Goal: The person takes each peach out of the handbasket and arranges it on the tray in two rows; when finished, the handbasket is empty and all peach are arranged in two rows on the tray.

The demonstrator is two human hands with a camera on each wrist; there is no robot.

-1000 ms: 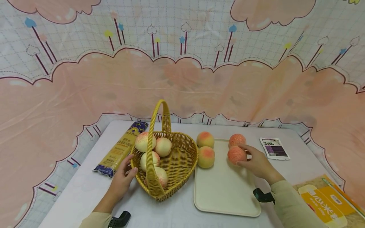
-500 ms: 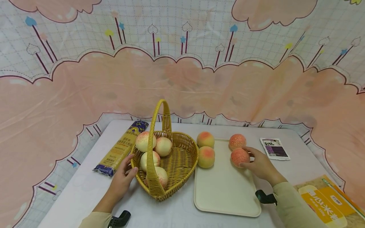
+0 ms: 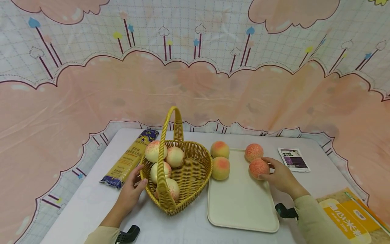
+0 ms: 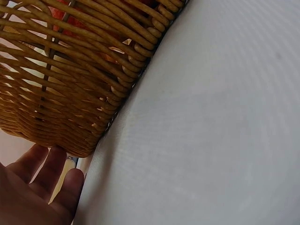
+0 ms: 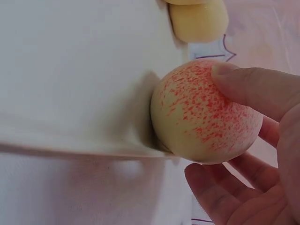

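Note:
My right hand [image 3: 279, 174] holds a red-speckled peach [image 3: 259, 169] at the right edge of a cream tray [image 3: 240, 210]. In the right wrist view the thumb lies on top of the peach [image 5: 206, 117], with fingers beneath. Just behind it, at the tray's far right corner, sits another red peach [image 3: 254, 152]. My left hand [image 3: 130, 191] touches the left side of a heart-shaped wicker basket [image 3: 196, 169], fingers extended; the left wrist view shows the fingertips against the weave [image 4: 70, 84]. Inside the basket lie several pale peaches [image 3: 175, 157], on its left side.
Two yellow-red peaches [image 3: 220, 168] stand at the tray's far left corner. A spaghetti pack [image 3: 129, 159] lies left of the basket. To the right are a small white and purple packet [image 3: 294, 160] and an orange bag [image 3: 350, 217]. The basket's tall handle [image 3: 164, 135] arches up.
My right hand has shifted the held peach a short way right, toward the tray's edge. The left hand and the basket have stayed in place.

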